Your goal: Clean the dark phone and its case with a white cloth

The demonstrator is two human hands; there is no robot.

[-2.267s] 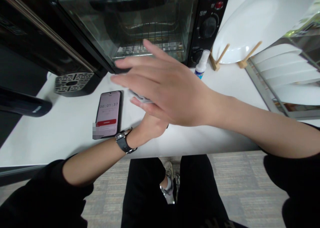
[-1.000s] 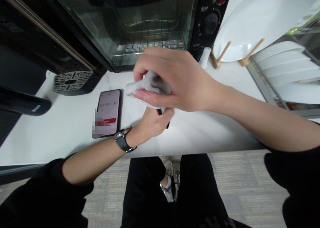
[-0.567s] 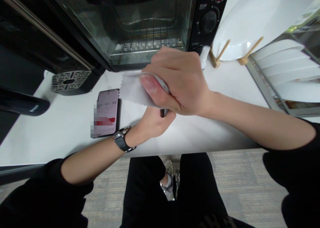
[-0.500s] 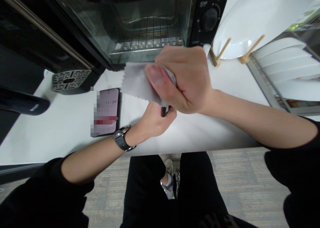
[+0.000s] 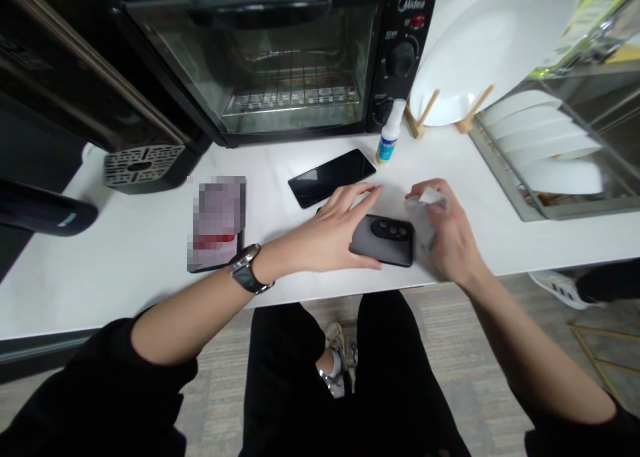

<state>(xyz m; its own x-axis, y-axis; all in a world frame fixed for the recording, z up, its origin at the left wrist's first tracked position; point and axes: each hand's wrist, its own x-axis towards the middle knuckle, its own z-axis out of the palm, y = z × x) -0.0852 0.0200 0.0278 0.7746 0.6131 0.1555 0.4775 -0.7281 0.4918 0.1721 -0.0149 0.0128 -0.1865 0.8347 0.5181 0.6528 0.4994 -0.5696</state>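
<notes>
A dark grey phone [image 5: 387, 247] lies on the white counter with its black camera bump up, near the front edge. My left hand [image 5: 340, 233] lies across its left end, the thumb along the near edge and the fingers over the far side, holding it there; that end is hidden under the palm. My right hand [image 5: 447, 237] is closed around a crumpled grey cloth [image 5: 423, 220], just right of the phone; slight blur softens the cloth. Behind my left hand rests a glossy black phone [image 5: 333, 177], face up. Beyond it stands a small spray bottle [image 5: 389, 137] with a blue label.
A black toaster oven [image 5: 250, 77] stands at the back. Another phone [image 5: 217, 223], partly pixelated, lies left beside a machine's drip tray [image 5: 143, 167]. White plates [image 5: 465, 50] lean on a wooden stand, and a dish rack [image 5: 545, 143] is at the right.
My right hand has come down and to the right with the cloth, from high in front of me to the counter. The grey phone, black phone and spray bottle are now uncovered.
</notes>
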